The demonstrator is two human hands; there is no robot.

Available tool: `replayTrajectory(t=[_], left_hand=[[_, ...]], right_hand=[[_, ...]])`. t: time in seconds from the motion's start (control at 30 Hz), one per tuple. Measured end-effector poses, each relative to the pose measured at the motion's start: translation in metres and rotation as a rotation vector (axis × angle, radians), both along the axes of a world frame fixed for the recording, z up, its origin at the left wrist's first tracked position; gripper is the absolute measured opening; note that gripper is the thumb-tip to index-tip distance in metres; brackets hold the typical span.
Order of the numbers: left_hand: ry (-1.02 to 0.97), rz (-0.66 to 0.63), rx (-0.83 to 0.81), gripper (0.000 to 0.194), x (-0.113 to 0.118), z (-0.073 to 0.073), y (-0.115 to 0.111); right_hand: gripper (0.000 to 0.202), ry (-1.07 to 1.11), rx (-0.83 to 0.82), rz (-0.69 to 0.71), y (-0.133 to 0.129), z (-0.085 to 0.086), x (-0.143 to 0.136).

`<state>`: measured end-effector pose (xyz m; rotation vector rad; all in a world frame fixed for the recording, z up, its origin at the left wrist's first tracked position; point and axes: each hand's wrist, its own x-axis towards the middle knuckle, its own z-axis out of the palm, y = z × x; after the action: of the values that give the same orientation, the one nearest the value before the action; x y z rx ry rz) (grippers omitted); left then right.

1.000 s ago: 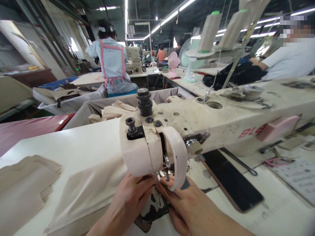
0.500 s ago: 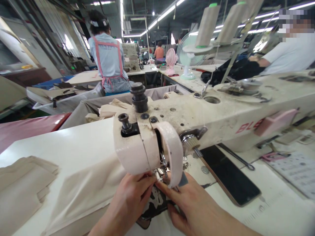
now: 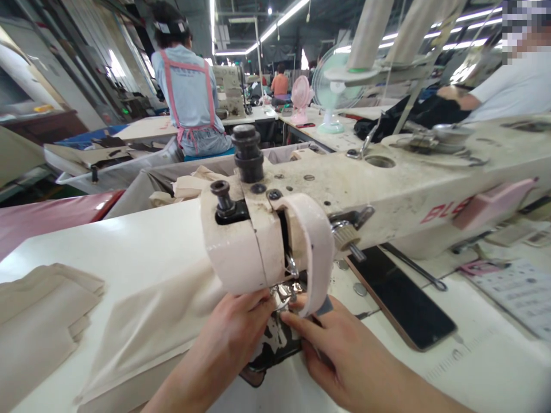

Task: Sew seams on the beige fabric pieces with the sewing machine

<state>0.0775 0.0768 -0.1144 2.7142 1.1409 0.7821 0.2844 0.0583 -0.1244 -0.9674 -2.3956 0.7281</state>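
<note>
A cream sewing machine (image 3: 387,195) fills the middle of the view, its head (image 3: 258,241) facing me. My left hand (image 3: 232,338) and my right hand (image 3: 340,355) meet under the head, fingertips at the metal presser foot (image 3: 286,295). Whether the fingers pinch anything is hidden by the head. A beige fabric piece (image 3: 159,327) lies under my left hand and spreads leftward on the white table (image 3: 129,246). The worn black needle plate (image 3: 275,344) shows between my hands.
A stack of beige fabric pieces (image 3: 38,321) lies at the left. A black phone (image 3: 400,298) rests right of the needle. A bin (image 3: 146,189) of beige pieces stands behind the table. Thread cones (image 3: 370,34) rise above. Other people sit at further tables.
The view shifted slightly. My hands stay at the presser foot, the right fingertips a little nearer to it.
</note>
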Motion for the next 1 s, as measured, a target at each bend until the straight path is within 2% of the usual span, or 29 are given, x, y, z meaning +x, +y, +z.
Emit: replayTrajectory(t=[0.13,0.27,0.5,0.8,1.0], left_hand=[[-0.081,0.003,0.077,0.027,0.001,-0.004,-0.001],[-0.102,-0.003,0.059,0.024,-0.001,-0.010,-0.001],[-0.121,0.044,0.024,0.017,-0.010,-0.027,0.001],[-0.134,0.050,0.112,0.018,-0.007,-0.027,0.003],[-0.140,0.061,0.096,0.018,-0.006,-0.026,0.002]], right_hand=[[0.064,0.000,-0.004,-0.018,-0.002,-0.003,0.004],[0.071,-0.040,0.006,-0.031,-0.001,-0.003,0.002],[0.055,-0.014,-0.003,-0.083,0.001,-0.008,0.002],[0.058,0.011,-0.039,-0.072,0.003,-0.004,0.001],[0.062,-0.030,-0.026,-0.077,0.003,-0.003,0.002]])
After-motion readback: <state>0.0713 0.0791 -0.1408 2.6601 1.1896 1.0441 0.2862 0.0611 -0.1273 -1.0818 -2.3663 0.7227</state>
